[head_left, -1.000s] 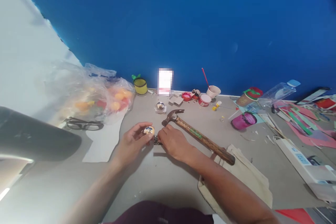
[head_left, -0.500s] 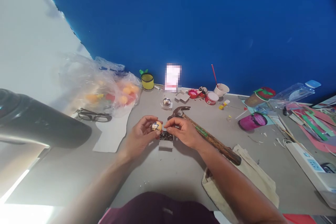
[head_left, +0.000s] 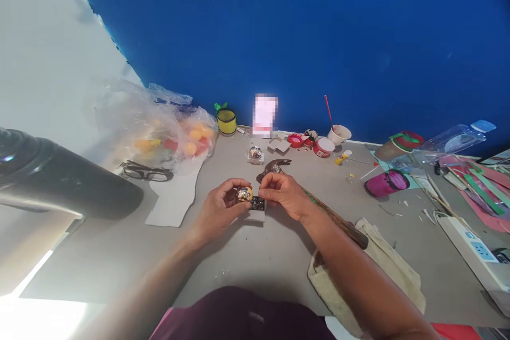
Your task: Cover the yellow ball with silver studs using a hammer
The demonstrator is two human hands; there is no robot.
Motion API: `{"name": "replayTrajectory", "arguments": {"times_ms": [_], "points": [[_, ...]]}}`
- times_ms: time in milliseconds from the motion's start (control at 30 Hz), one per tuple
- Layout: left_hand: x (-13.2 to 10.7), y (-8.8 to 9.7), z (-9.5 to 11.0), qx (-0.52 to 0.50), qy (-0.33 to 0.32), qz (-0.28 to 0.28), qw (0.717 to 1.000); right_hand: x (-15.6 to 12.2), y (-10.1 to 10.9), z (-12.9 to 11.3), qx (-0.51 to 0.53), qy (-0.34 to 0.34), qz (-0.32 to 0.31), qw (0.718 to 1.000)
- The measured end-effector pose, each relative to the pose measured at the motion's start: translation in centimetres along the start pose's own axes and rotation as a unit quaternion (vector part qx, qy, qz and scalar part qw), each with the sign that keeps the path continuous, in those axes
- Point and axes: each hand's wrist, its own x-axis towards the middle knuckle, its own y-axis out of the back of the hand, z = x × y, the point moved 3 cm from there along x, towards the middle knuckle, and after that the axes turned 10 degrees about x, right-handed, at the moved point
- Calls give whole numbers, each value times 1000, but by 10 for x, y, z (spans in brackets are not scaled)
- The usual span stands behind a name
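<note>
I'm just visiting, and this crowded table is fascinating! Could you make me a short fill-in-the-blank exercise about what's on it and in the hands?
1. The partly silvered ball is held in the person's ____ hand.
2. The tool with the wooden handle and metal claw head is a ____.
3. The cup holding the red stick is ____.
4. The clear bottle's cap is ____.

Missing words: left; hammer; white; blue.

The right hand (head_left: 282, 195) hides part of the hammer (head_left: 339, 219). A far bright panel (head_left: 265, 114) is blurred; the left edge crops a dark cylinder (head_left: 71, 178)
</note>
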Motion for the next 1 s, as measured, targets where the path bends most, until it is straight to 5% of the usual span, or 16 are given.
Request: {"name": "replayTrajectory", "arguments": {"times_ms": [400,1000], "points": [[-5,-3,2,41,-6,2,999,-3,-7,4,78,-43,-57,994],[-6,-4,1,75,-59,-13,995,-1,-4,7,35,-48,-34,998]]}}
